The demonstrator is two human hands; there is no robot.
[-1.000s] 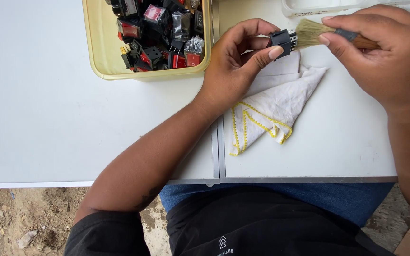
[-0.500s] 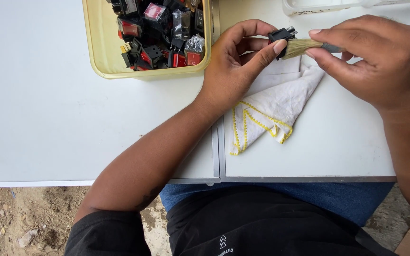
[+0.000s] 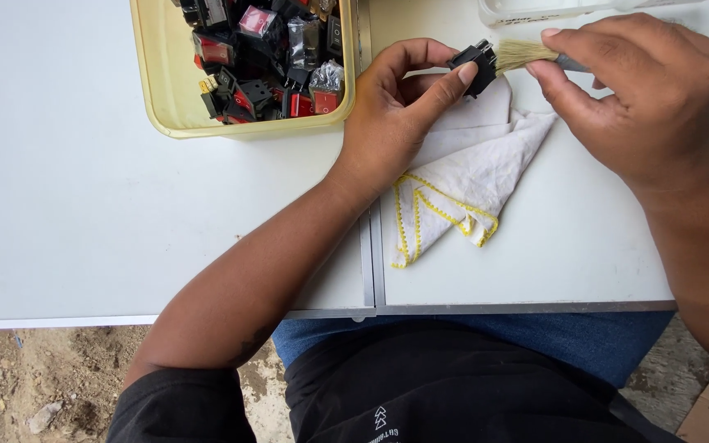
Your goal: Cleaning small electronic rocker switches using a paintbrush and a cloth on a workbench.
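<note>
The left hand [image 3: 395, 115] is pinching a black switch [image 3: 473, 59] just left of the right hand [image 3: 650, 90], which is gripping a brush [image 3: 527, 54], bristles seemingly touching it.

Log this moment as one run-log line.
left hand: pinches small black plastic switch | right hand: holds pale bristle brush against it | below: white yellow-edged cloth

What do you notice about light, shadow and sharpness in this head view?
Head view: even, soft daylight; the white table is bright with no harsh glare; faint shadows lie under the left hand and white cloth; the brush bristles look crisp.
</note>
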